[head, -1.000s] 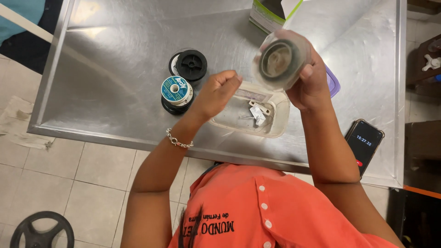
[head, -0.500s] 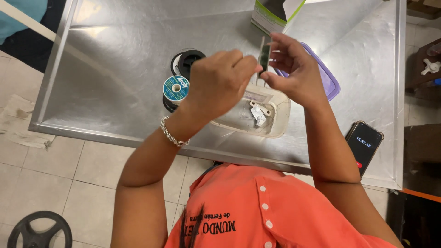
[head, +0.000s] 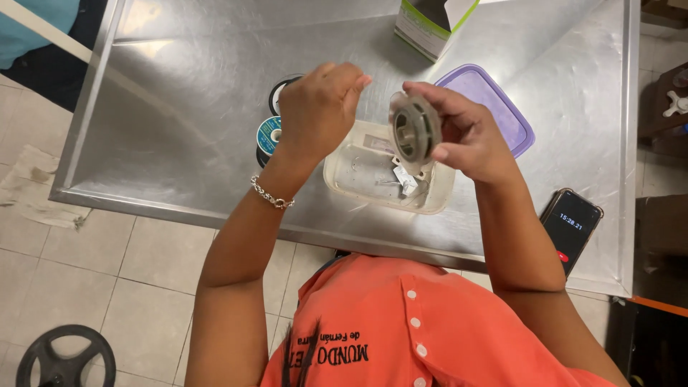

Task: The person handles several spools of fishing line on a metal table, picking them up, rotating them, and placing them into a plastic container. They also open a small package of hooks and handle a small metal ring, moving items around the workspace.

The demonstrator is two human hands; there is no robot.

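My right hand holds a grey plastic spool upright above a clear plastic container on the steel table. My left hand hovers just left of the spool with fingertips pinched together; whether a thin wire is between them cannot be made out. Small bits, one white, lie in the container. Two more spools sit on the table behind my left wrist, one with a teal label, one black.
A purple lid lies right of the container. A green-and-white carton stands at the table's far edge. A phone rests near the right front corner. A black wheel lies on the tiled floor.
My right hand turned the spool from flat-on, then edge-on, to angled and lowered it slightly. My left hand rose from the container to the spool, then drew back a little to the left.
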